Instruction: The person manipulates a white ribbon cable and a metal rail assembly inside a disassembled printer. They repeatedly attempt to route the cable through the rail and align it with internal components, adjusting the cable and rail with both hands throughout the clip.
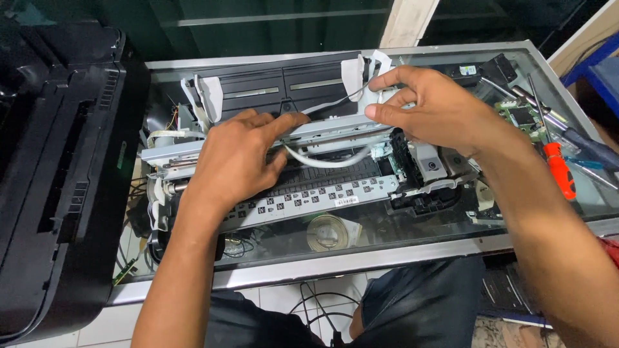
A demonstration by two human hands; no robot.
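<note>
- Grey metal and white plastic make up the stripped printer chassis (303, 161), which lies at the middle of the glass table (412, 251) with its black outer casing (58, 161) set aside at nine o'clock.
- Our left hand (235, 158) lies flat on the metal carriage rail (335, 129), forefinger stretched towards two o'clock, other fingers loosely curled; it grips nothing.
- Our right hand (432, 106) hovers at one o'clock of the rail, thumb and forefinger pinching the thin flat ribbon cable (335, 103) near its white end.
- We judge the cable needs a gentle, straight pull while the left hand steadies the rail, so nothing kinks.
- A white curved tube (322, 161) loops just beneath the rail, close enough to snag fingers.
- The print carriage (425, 164) sits at three o'clock of the rail, crowding the right hand.
- Farther out at three o'clock lie an orange-handled screwdriver (560, 169) and a green circuit board (523, 116).
</note>
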